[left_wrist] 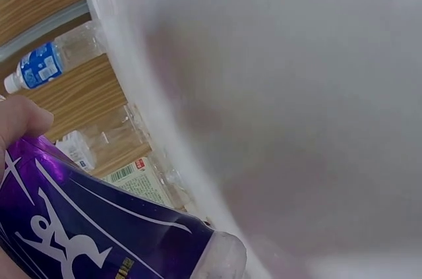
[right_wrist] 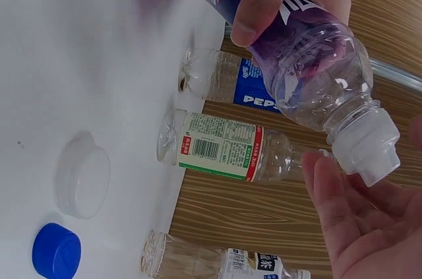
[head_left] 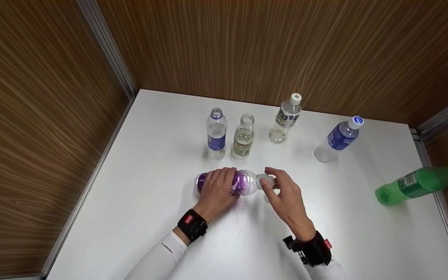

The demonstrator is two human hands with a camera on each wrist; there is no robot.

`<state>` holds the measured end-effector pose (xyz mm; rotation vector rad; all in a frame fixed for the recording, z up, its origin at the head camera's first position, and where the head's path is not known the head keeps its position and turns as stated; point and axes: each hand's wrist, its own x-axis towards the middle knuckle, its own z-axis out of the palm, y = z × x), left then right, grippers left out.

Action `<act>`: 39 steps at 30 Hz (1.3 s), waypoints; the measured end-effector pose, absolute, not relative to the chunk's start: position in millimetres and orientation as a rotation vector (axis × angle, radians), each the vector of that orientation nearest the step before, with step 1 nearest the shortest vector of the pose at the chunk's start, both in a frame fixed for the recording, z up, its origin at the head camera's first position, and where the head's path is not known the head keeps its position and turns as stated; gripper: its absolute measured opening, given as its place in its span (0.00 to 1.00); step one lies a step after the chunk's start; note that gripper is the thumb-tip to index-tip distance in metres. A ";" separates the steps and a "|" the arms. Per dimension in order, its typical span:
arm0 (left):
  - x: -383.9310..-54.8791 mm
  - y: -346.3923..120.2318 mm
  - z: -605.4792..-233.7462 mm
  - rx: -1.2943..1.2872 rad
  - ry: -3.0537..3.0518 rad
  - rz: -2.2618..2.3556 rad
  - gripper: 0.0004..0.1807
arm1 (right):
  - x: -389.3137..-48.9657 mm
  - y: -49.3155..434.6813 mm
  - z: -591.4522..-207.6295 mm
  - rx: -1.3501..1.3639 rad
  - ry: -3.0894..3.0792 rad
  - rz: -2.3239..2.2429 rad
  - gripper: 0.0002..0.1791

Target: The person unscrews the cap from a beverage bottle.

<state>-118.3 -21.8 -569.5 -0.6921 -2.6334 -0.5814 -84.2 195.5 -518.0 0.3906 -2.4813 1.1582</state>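
Observation:
My left hand [head_left: 218, 189] grips a clear bottle with a purple label [head_left: 243, 182] by its body, lying sideways over the table in the head view. A frosted white cap [right_wrist: 366, 144] with a narrower spout-like top is on its neck. Around that cap my right hand [head_left: 286, 196] has its thumb and fingers spread. In the right wrist view, a gap shows between the thumb and the cap, and the fingertips [right_wrist: 323, 167] are beside it. A blue cap [right_wrist: 57, 250] and a translucent cap [right_wrist: 83, 180] lie on the table below.
Behind the hands stand an uncapped blue-label Pepsi bottle [head_left: 216, 134], an uncapped bottle with a pale label [head_left: 243, 137] and a white-capped bottle [head_left: 285, 118]. Further right are a blue-label bottle [head_left: 336, 140] and a green bottle [head_left: 420, 182]. Wood-grain panels [head_left: 228, 50] enclose the white table [head_left: 130, 175].

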 end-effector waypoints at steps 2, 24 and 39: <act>-117.9 -21.5 -570.3 -0.702 -2.636 -0.559 0.42 | -84.8 195.3 -518.3 0.391 -2.478 1.161 0.18; -115.8 -21.3 -570.7 -0.757 -2.616 -0.643 0.37 | -84.5 201.8 -519.9 0.532 -2.409 1.262 0.17; -117.9 -23.9 -555.8 -0.931 -2.699 -0.816 0.36 | -78.6 210.2 -505.7 0.711 -2.376 1.163 0.16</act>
